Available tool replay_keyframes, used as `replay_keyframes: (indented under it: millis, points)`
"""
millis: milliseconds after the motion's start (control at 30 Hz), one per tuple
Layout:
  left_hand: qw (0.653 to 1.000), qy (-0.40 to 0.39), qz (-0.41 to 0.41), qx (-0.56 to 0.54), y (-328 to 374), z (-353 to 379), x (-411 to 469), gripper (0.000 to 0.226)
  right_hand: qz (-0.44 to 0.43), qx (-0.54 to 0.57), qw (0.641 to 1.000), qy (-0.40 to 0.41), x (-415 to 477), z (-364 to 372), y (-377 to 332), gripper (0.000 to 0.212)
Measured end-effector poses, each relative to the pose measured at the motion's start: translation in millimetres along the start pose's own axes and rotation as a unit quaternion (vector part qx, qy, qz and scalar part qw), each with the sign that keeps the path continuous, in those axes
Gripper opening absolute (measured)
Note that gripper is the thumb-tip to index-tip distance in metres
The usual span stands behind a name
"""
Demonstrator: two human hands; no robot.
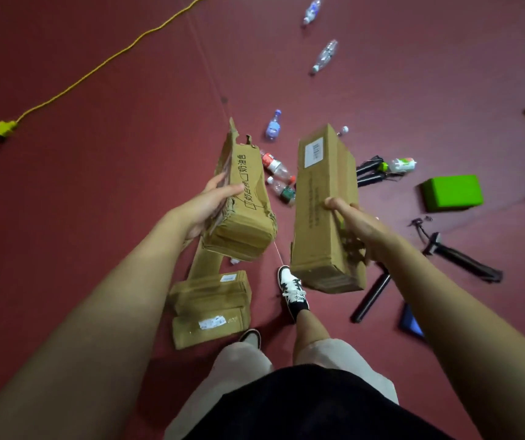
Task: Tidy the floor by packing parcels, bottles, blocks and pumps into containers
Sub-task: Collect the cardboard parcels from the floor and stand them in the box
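While two parcels are held up, apart | torn parcel (pixel 242 198) gripped by left hand (pixel 205 206), long parcel (pixel 323 214) by right hand (pixel 358 228) | stacked parcels (pixel 212 308), bottles (pixel 273 126) and green block (pixel 451 192) are left on floor (pixel 112 192) | no container is seen | task judged barely begun

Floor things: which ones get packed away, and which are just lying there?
To pack: torn box in left hand, labelled box in right hand, floor boxes, bottles, green block, black pump.
Just lying: yellow cable, yellow plug.
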State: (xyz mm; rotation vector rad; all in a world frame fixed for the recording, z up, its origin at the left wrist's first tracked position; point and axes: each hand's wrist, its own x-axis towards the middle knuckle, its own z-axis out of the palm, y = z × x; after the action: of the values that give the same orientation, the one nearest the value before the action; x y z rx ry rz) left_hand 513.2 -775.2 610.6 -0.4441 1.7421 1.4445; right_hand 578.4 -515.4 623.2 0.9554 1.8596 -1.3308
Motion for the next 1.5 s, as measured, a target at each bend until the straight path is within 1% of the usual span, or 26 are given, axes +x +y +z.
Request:
replay_keyframes:
  millis: [33, 133, 167, 233, 300, 400, 467, 533, 633, 667, 733, 767, 800, 867, 900, 1000, 1033, 1133, 1200, 1300, 1367, 1433, 1500]
  points:
    - [1.0, -0.015, 0.001, 0.02, -1, 2, -5, 0.076, 0.007, 0.02, 1.0, 0.005, -13, 2, 13, 0.068]
    - [0.995, -0.049, 0.006, 0.081, -8, 14, -22, 0.077, 0.047, 0.072, 0.996, 0.011, -52, 7, 52, 0.042]
    - [0.992, -0.07, 0.003, 0.104, -11, 25, -30, 0.076, 0.061, 0.1, 0.993, 0.02, -70, 8, 72, 0.038]
    - [0.989, -0.087, -0.001, 0.123, -13, 36, -37, 0.073, 0.064, 0.118, 0.991, 0.027, -87, 13, 93, 0.04]
    - [0.982, -0.111, -0.012, 0.154, -19, 54, -43, 0.072, 0.074, 0.154, 0.984, 0.054, -109, 13, 119, 0.038]
    - [0.962, -0.171, -0.013, 0.211, -23, 92, -50, 0.085, 0.082, 0.194, 0.974, 0.082, -136, 9, 167, 0.042]
    - [0.945, -0.213, -0.011, 0.249, -23, 121, -57, 0.094, 0.092, 0.24, 0.96, 0.108, -152, 5, 197, 0.044]
    - [0.926, -0.245, -0.007, 0.286, -23, 155, -68, 0.094, 0.102, 0.292, 0.942, 0.126, -166, -3, 227, 0.055]
    - [0.892, -0.291, -0.001, 0.346, -25, 207, -83, 0.103, 0.116, 0.349, 0.917, 0.153, -191, -12, 270, 0.069]
    - [0.881, -0.306, 0.0, 0.362, -26, 226, -88, 0.102, 0.118, 0.368, 0.908, 0.162, -198, -15, 285, 0.072]
    - [0.861, -0.326, 0.005, 0.39, -32, 265, -99, 0.092, 0.123, 0.404, 0.888, 0.183, -214, -20, 317, 0.076]
    - [0.851, -0.333, 0.007, 0.406, -36, 283, -106, 0.087, 0.125, 0.42, 0.878, 0.193, -223, -22, 332, 0.074]
    - [0.838, -0.342, 0.014, 0.425, -40, 302, -113, 0.086, 0.127, 0.433, 0.869, 0.204, -232, -25, 348, 0.07]
    - [0.809, -0.365, 0.026, 0.459, -53, 341, -129, 0.093, 0.138, 0.452, 0.853, 0.222, -250, -29, 382, 0.068]
    - [0.799, -0.377, 0.031, 0.467, -61, 361, -138, 0.093, 0.143, 0.464, 0.844, 0.229, -260, -31, 399, 0.069]
    - [0.778, -0.404, 0.041, 0.479, -92, 420, -174, 0.08, 0.156, 0.492, 0.819, 0.25, -290, -37, 451, 0.081]
    - [0.766, -0.415, 0.04, 0.489, -104, 439, -187, 0.08, 0.161, 0.502, 0.811, 0.251, -300, -40, 470, 0.084]
    - [0.72, -0.452, 0.031, 0.526, -138, 496, -220, 0.103, 0.157, 0.535, 0.786, 0.267, -334, -48, 527, 0.083]
    - [0.702, -0.472, 0.033, 0.532, -163, 536, -241, 0.108, 0.159, 0.551, 0.771, 0.277, -356, -53, 565, 0.087]
    - [0.68, -0.492, 0.045, 0.541, -201, 591, -277, 0.104, 0.164, 0.574, 0.748, 0.29, -385, -58, 617, 0.092]
    - [0.663, -0.503, 0.044, 0.553, -224, 622, -297, 0.096, 0.168, 0.592, 0.726, 0.306, -404, -57, 650, 0.088]
    - [0.636, -0.518, 0.031, 0.571, -247, 653, -313, 0.097, 0.17, 0.604, 0.708, 0.324, -422, -55, 680, 0.084]
    - [0.614, -0.528, 0.035, 0.585, -270, 682, -332, 0.079, 0.17, 0.623, 0.684, 0.34, -439, -52, 706, 0.08]
